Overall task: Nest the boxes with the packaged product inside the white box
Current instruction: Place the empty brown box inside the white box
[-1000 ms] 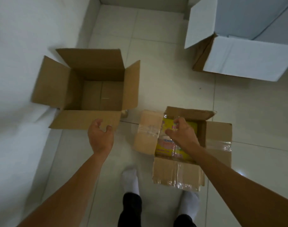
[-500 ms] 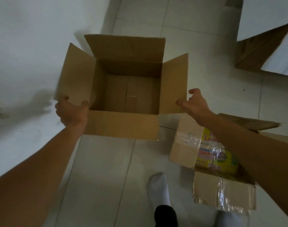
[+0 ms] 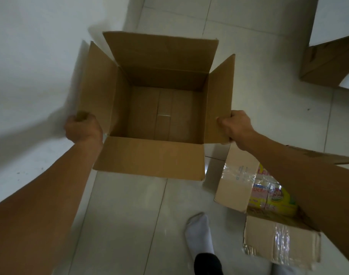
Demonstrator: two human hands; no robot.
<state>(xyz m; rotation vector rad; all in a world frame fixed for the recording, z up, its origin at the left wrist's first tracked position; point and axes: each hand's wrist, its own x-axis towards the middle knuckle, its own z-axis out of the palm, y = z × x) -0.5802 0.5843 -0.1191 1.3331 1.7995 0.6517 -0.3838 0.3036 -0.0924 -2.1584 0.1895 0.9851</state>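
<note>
An empty brown cardboard box (image 3: 150, 155) sits open in front of me, all four flaps spread. My left hand (image 3: 83, 127) grips the near corner of its left flap. My right hand (image 3: 236, 125) grips the near corner of its right flap. At the lower right lies a smaller taped brown box (image 3: 237, 181), open, with the yellow packaged product (image 3: 272, 195) inside; my right forearm crosses over it. A corner of the large white box (image 3: 328, 56) shows at the top right, mostly out of frame.
A white wall (image 3: 30, 66) runs along the left, close to the box's left flap. The floor is pale tile (image 3: 130, 215). My feet in white socks (image 3: 199, 235) stand near the bottom edge, beside the small box.
My right hand left the product in the small box and both hands reached to the big brown box. They now clasp its side flaps, and the box appears closer and larger.
</note>
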